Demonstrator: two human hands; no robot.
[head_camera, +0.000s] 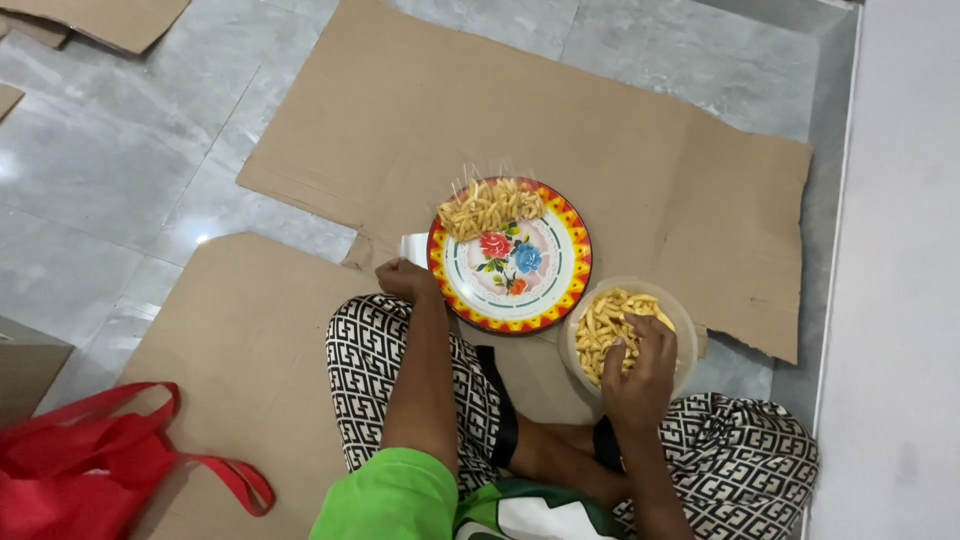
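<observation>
Right hand (640, 372): I see its grip pinching snack sticks (610, 325) in the clear bowl (678, 318).
Left hand (405, 279): curled at plate (553, 292) rim; grip unclear.
Sticks: long axes jumbled.
Surface: cardboard (640, 170) on tiled floor (110, 170).

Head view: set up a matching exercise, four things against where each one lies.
Things:
1. flowered plate
2. clear bowl of snack sticks
3. red bag
4. clear packet of snack sticks

Places:
A. under the right hand
B. far edge of the plate
C. by the left hand
D. lower left on the floor

Pairs: 1-C, 2-A, 3-D, 4-B
</observation>
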